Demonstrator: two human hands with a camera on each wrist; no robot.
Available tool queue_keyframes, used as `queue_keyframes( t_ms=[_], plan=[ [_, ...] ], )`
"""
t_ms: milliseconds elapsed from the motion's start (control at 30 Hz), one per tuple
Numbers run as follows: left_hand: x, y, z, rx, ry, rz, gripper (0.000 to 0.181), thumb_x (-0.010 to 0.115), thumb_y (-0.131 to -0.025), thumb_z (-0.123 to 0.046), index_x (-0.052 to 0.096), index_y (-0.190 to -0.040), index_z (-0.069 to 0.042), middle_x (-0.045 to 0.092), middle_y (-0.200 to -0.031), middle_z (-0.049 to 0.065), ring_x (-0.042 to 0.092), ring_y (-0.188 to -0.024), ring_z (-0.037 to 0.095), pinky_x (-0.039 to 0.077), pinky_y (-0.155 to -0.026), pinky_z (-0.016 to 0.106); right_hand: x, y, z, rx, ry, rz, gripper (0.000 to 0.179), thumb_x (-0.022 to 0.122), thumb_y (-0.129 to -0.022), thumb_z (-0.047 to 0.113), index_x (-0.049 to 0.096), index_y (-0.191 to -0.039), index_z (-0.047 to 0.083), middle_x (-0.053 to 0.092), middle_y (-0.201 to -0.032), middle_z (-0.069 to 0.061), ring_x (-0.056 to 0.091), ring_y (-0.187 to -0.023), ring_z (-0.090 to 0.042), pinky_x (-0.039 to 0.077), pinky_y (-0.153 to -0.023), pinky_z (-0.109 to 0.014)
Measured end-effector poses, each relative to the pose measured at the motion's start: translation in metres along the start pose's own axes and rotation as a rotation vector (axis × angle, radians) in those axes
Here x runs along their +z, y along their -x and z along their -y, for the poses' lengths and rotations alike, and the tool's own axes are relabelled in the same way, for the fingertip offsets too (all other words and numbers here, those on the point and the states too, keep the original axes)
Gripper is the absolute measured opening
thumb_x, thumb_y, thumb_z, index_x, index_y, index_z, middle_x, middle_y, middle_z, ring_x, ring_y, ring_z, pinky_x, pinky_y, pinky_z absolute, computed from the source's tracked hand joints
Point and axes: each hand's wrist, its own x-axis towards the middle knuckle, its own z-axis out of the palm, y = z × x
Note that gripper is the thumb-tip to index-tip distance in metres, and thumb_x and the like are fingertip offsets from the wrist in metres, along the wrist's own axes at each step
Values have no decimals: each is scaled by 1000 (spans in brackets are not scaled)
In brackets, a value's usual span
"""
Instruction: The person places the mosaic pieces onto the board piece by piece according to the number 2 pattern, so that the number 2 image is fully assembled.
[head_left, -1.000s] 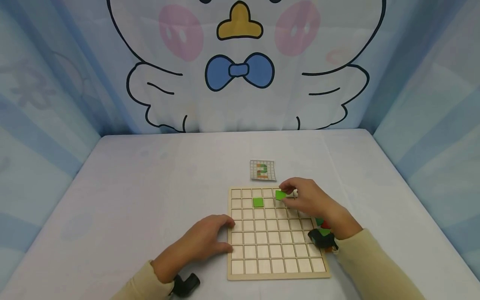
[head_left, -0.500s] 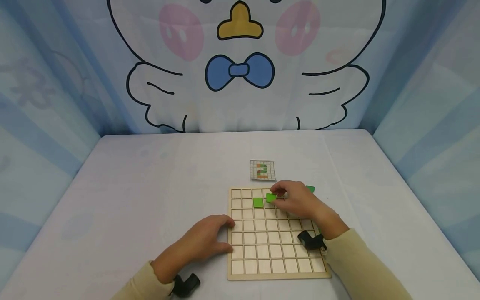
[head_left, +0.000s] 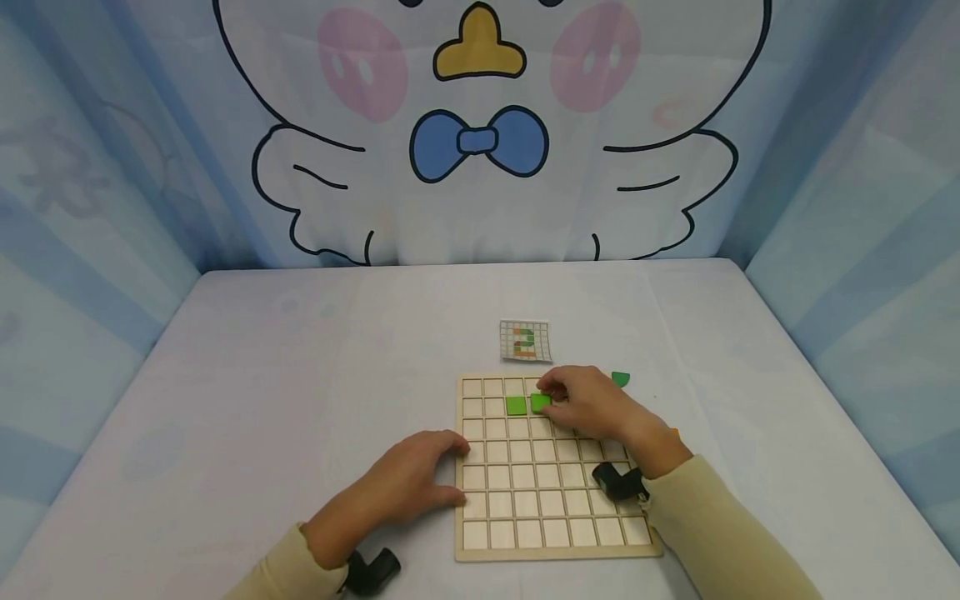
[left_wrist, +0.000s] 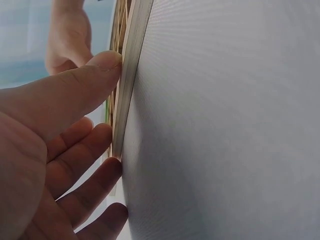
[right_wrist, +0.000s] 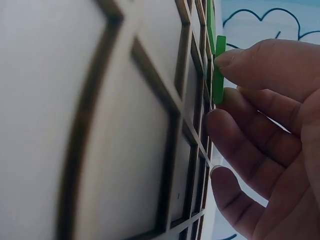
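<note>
A wooden grid board [head_left: 555, 552] lies on the white table, its small square cells divided by thin raised strips. My right hand [head_left: 592, 402] pinches a green square tile [head_left: 539, 403] between thumb and fingers, low over a cell in the second row from the far side. In the right wrist view this tile [right_wrist: 219, 70] is seen edge-on, right at the strips. Just left of it, another green square tile [head_left: 516, 406] sits in its cell. My left hand [head_left: 408, 475] rests at the board's left edge, thumb and fingers spread apart; its thumb [left_wrist: 95, 75] touches the frame in the left wrist view.
Behind the board lies a small card [head_left: 525, 340] printed with a grid and a coloured figure like a 2. A darker green rounded piece [head_left: 620, 379] is beyond the far right corner. An orange bit [head_left: 674, 432] shows beside my right wrist, mostly hidden.
My right hand has carried the green tile leftward and down to the cell beside the other tile. The dark green rounded piece has come into sight behind it. My left hand stays put.
</note>
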Motion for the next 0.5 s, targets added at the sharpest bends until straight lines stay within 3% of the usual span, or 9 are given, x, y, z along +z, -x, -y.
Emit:
queue_keyframes(
  t_ms=[500],
  plan=[
    [-1, 1, -2, 4, 13, 1, 49, 87, -78, -18, 63, -119, -8, 65, -118, 3, 57, -120, 28, 45, -103, 48, 1, 0, 3, -3, 4, 9, 28, 68, -94, 15, 66, -118, 0, 67, -109, -8, 64, -96, -24, 54, -85, -40]
  ],
)
